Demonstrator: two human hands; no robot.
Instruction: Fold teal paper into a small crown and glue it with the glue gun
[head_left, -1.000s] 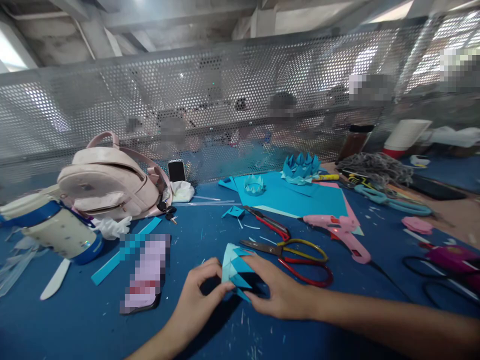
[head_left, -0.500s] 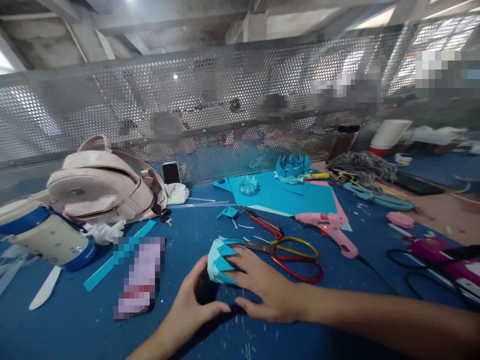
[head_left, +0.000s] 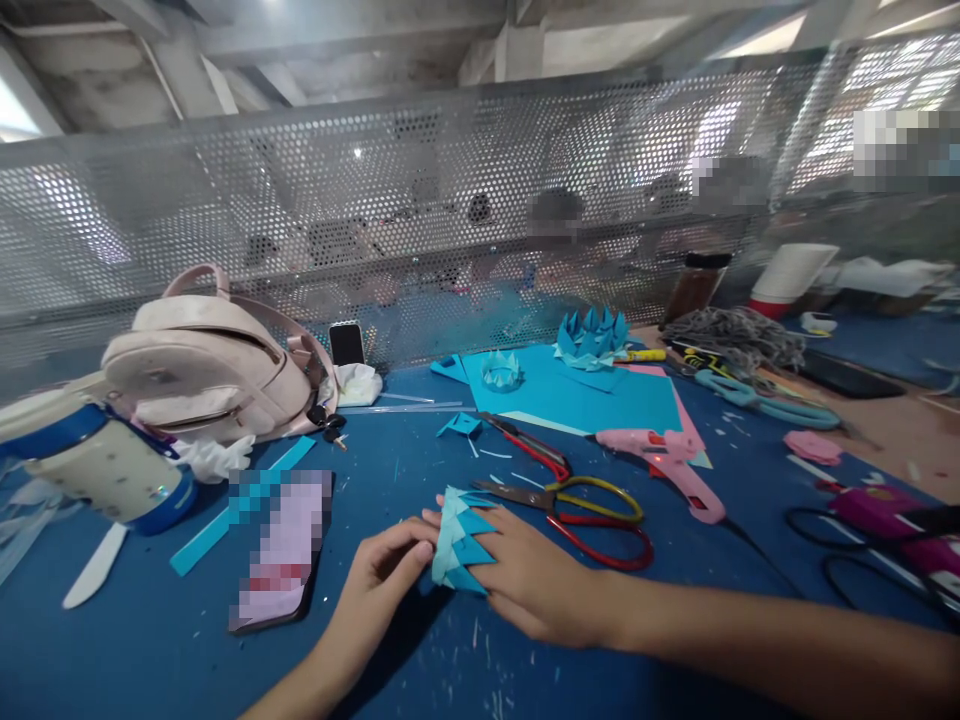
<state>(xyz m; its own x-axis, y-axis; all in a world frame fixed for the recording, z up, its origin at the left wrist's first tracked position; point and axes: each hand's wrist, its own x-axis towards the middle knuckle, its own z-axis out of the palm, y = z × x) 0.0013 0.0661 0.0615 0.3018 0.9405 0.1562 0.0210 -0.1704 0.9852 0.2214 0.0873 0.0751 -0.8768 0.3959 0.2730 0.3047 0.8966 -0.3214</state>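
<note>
A small folded-paper crown (head_left: 463, 545) in light and darker blue lies on its side low over the blue table, its points facing right. My right hand (head_left: 536, 570) has its fingers inside the ring, with the fingertips hidden by the paper. Thumb and fingers of my left hand (head_left: 390, 570) are closed at the crown's left rim. Beyond my right hand are scissors (head_left: 559, 497) with red and yellow handles, a red utility knife (head_left: 529, 448) and a small folded blue paper piece (head_left: 461, 427).
Blue paper sheets (head_left: 570, 400) carry a small pale crown (head_left: 502, 372) and a larger blue crown (head_left: 592, 335). A pink glue gun (head_left: 667, 455) lies right. At left are a phone (head_left: 289, 555), a blue paper strip (head_left: 202, 530), a tumbler (head_left: 105, 465) and a backpack (head_left: 202, 360).
My left thumb has come up to the crown's rim and closed there. My right hand's fingers sit deeper in the ring, and the crown has shifted slightly right and down.
</note>
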